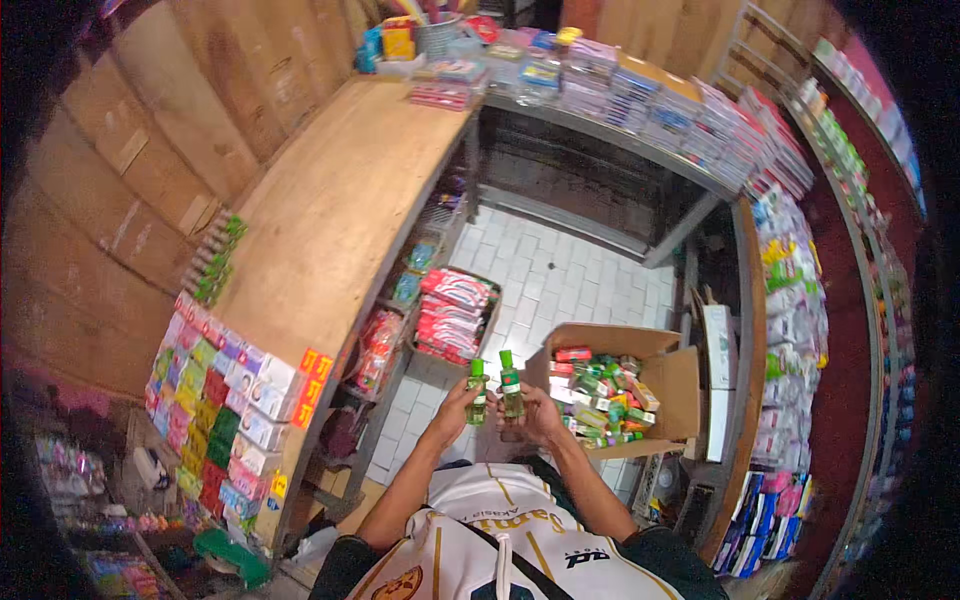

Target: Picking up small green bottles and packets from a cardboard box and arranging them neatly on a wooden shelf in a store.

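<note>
A small green-capped bottle (pixel 477 397) of yellow-green liquid stands upright in my left hand (pixel 450 414), held by the fingers. Beside it, a slightly taller bottle with a green cap and pale label (pixel 511 384) is gripped by my right hand (pixel 538 414). The two bottles are close together but apart, in front of my body. Just right of my right hand is an open cardboard box (pixel 679 401), with many small bottles and little cartons (pixel 600 390) jumbled inside. My fingers cover the lower part of the right-hand bottle.
A crate of red-and-white packets (pixel 452 315) is on the white tiled floor (pixel 517 247) ahead. The wooden counter (pixel 315 195) runs along the left, with stacked soap boxes (pixel 225 420) at its near end. Stacked packs (pixel 645 97) line the far shelf; hanging sachets (pixel 791 337) fill the right.
</note>
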Demonstrator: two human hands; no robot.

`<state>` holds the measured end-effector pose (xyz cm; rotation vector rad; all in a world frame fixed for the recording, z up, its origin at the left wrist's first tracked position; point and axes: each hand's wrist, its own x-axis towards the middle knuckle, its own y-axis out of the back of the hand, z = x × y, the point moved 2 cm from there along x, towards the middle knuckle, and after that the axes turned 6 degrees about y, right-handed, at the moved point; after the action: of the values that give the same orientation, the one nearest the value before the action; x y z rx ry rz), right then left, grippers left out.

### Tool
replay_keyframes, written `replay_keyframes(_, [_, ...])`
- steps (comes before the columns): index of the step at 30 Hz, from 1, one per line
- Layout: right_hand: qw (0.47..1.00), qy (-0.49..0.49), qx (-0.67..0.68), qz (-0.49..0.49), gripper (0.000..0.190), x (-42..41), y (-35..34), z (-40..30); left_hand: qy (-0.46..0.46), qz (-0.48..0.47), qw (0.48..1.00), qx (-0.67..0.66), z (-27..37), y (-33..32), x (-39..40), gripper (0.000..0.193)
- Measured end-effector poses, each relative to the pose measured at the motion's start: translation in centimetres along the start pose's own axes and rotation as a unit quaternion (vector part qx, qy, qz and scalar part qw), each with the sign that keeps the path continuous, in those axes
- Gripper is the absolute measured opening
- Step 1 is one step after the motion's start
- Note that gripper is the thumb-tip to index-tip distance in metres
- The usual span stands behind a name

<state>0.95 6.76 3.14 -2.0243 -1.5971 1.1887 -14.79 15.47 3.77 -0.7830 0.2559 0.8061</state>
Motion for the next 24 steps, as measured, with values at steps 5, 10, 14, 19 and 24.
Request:
replay_keyframes(5, [0.999,0.006,0.024,-0.026,0.042,4.2,-6.3,4.0,-0.064,-0.025,0.985,-0.161,2.8,5.7,-3.4,0.035])
replay_keyframes(10, [0.998,-0.013,-0.048,-0.048,0.042,7.3,-12.1,5.6,-0.147,0.042,0.982,-0.107,5.9,9.8,-6.8,0.032])
replay_keyframes(14, [0.972,0.045,-0.199,-0.114,0.036,9.4,-16.1,6.2,-0.179,0.097,0.978,-0.051,8.5,12.8,-9.3,0.029])
replay_keyframes(19, [0.966,0.054,-0.196,-0.162,0.032,11.8,-19.8,7.7,-0.228,0.15,0.962,0.003,10.7,14.9,-10.4,0.032])
replay_keyframes(24, [0.975,-0.016,-0.115,-0.19,0.029,15.4,-21.9,8.6,-0.249,0.191,0.949,-0.008,13.3,16.5,-10.1,0.028])
